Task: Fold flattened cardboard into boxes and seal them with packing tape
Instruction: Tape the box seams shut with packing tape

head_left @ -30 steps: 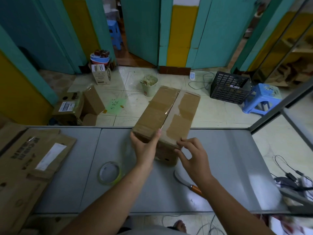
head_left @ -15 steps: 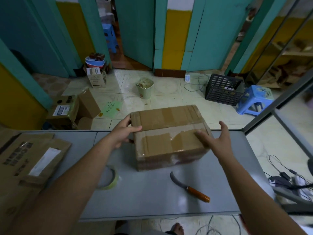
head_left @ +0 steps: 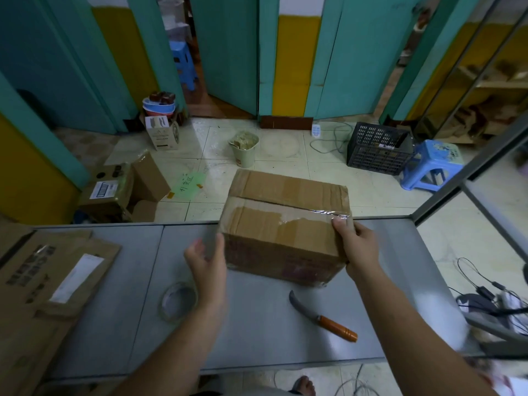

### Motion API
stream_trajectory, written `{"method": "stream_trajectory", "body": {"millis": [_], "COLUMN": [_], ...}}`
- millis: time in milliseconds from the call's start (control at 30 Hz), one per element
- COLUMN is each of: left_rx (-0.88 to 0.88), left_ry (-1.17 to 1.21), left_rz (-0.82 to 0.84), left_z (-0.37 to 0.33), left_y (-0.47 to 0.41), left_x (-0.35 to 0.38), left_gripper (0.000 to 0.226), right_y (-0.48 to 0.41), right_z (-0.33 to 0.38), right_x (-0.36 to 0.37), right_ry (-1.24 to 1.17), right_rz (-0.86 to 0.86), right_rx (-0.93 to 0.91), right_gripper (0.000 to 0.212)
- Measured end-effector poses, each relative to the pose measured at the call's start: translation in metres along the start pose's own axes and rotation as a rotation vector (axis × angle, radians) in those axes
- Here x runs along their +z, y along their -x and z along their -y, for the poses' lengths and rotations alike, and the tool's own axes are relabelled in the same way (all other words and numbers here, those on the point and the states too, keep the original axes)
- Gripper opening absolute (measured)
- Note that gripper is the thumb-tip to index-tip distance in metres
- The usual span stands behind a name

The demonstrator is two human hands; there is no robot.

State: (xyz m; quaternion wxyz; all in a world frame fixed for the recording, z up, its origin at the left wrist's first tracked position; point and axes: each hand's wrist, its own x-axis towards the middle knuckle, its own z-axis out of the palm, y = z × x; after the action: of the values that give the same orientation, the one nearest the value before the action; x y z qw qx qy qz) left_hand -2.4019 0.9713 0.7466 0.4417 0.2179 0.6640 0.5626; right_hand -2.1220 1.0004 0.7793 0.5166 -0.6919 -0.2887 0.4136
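Though the box (head_left: 283, 224) stands folded on the table (head_left: 257, 338), top seam taped, the right hand (head_left: 358, 247) grips its right end; the left hand (head_left: 205, 261) rests loose-fingered against its left; flattened cardboard (head_left: 57, 281) waits leftward.

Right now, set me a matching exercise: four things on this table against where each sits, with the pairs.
1 box
2 knife
3 tape roll
4 flattened cardboard

A left end of the table
B gripped by the right hand
C between the forearms
D just left of the left wrist

Pairs: 1-B, 2-C, 3-D, 4-A
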Motion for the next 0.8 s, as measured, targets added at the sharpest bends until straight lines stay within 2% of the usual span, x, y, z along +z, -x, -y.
{"method": "stream_trajectory", "body": {"millis": [100, 133, 200, 267, 300, 367, 500, 633, 700, 800], "left_rx": [-0.189, -0.214, -0.205, -0.188, -0.177, -0.123, -0.046, -0.028, -0.021, 0.002], "left_ry": [0.080, 0.094, 0.096, 0.076, 0.066, 0.022, -0.108, -0.161, -0.178, -0.183], "left_rz": [0.219, 0.307, 0.408, 0.389, 0.365, 0.346, 0.458, 0.554, 0.624, 0.663], "left_z": [0.007, 0.005, -0.002, -0.007, -0.010, -0.014, -0.025, -0.039, -0.042, -0.043], "left_y": [0.040, 0.045, 0.046, 0.038, 0.030, 0.011, -0.031, -0.058, -0.063, -0.065], "left_x": [0.022, 0.030, 0.046, 0.055, 0.056, 0.053, 0.035, 0.024, 0.021, 0.021], "left_gripper": [0.096, 0.108, 0.127, 0.136, 0.135, 0.124, 0.094, 0.080, 0.078, 0.075], "right_y": [0.012, 0.017, 0.029, 0.040, 0.045, 0.055, 0.066, 0.055, 0.047, 0.042], "right_z": [0.001, 0.002, 0.002, -0.001, -0.004, -0.012, -0.027, -0.030, -0.027, -0.024], "right_x": [0.019, 0.026, 0.039, 0.045, 0.047, 0.046, 0.041, 0.023, 0.015, 0.012], "right_ry": [-0.066, -0.082, -0.106, -0.113, -0.107, -0.095, -0.053, 0.236, 0.299, 0.295], "right_rz": [-0.047, -0.044, -0.005, 0.093, 0.152, 0.242, 0.316, 0.192, 0.279, 0.427], "right_rx": [0.042, 0.066, 0.137, 0.197, 0.206, 0.191, 0.125, 0.006, -0.063, -0.139], "right_gripper": [0.019, 0.025, 0.064, 0.103, 0.114, 0.124, 0.105, 0.106, 0.097, 0.074]}}
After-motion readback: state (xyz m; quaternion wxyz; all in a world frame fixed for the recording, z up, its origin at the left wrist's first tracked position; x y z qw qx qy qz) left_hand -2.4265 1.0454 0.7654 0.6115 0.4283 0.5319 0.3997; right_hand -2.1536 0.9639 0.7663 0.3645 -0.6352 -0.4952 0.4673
